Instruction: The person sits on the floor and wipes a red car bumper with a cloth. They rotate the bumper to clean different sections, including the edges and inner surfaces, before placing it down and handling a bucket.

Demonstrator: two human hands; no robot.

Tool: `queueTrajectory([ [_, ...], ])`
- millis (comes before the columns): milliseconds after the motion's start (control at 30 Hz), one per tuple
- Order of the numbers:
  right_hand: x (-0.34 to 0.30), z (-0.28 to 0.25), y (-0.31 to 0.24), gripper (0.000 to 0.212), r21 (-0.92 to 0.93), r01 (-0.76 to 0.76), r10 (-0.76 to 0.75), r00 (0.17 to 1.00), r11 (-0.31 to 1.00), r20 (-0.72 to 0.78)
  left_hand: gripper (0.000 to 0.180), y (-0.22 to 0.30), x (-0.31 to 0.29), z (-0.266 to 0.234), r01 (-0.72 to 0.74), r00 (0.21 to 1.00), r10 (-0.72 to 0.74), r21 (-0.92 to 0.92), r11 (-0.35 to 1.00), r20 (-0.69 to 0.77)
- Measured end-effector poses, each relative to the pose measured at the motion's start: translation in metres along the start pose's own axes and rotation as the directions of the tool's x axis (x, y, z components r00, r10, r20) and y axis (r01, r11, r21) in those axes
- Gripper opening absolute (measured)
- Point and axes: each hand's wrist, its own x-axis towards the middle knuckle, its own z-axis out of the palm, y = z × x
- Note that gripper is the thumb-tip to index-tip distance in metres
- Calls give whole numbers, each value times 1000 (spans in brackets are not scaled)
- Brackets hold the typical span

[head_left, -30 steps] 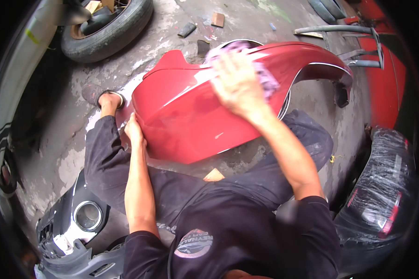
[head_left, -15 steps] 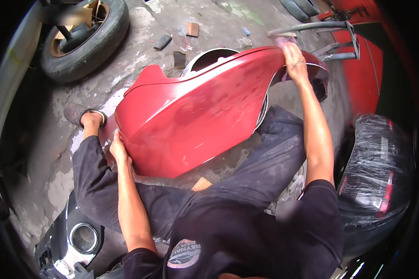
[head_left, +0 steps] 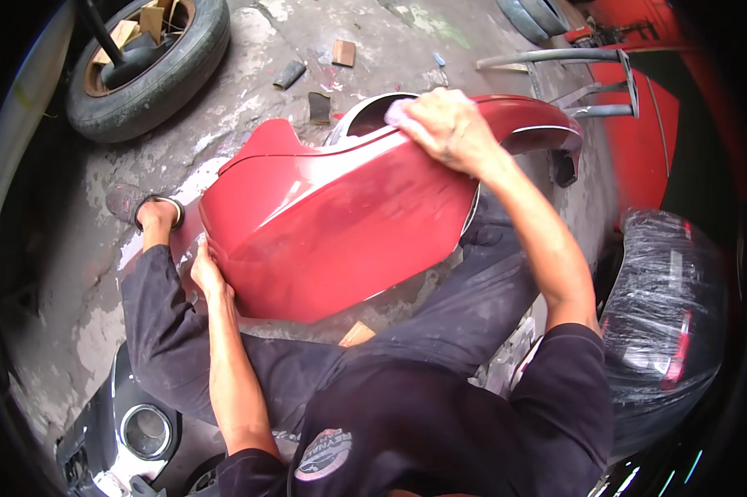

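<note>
A glossy red car fender [head_left: 340, 232] lies tilted across in front of my legs, its curved wheel arch toward the right. My left hand [head_left: 211, 272] is closed round its lower left edge; the fingers behind the panel are partly hidden. At the fender's upper edge, my right hand [head_left: 455, 128] presses down with bent fingers on a pale lilac cloth [head_left: 397, 113]. Most of the cloth is covered by the hand. Darker, duller patches show on the red surface. Behind the fender stands a round, white-rimmed container [head_left: 350, 118], largely hidden by it.
A tyre [head_left: 208, 83] with wood scraps inside lies at the far left. At the far right are a grey metal frame [head_left: 547, 56] and a red panel [head_left: 651, 157]. A plastic-wrapped bundle [head_left: 663, 306] stands right, a black car part [head_left: 113, 414] lower left. A brown block [head_left: 344, 53] lies ahead.
My right hand has slid the cloth leftward along the fender's upper edge, from above the wheel arch toward the middle. My left hand keeps its hold on the edge.
</note>
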Motion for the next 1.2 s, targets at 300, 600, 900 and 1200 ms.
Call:
queueTrajectory([
  [300,-84,18,80,38,-82,-348,308,899,934,-311,21,-8,7,0,29,999,-29,36,999,-14],
  [600,48,59,-175,55,-66,-3,6,999,998,46,25,1,-4,0,-37,999,41,138,990,-32],
  [900,137,101,-178,52,71,186,-199,925,980,323,28,10,-17,9,-76,994,84,118,990,-64],
  [1200,101,63,-129,52,39,311,-307,893,949,329,29,-3,-3,5,-119,987,133,145,982,-88],
])
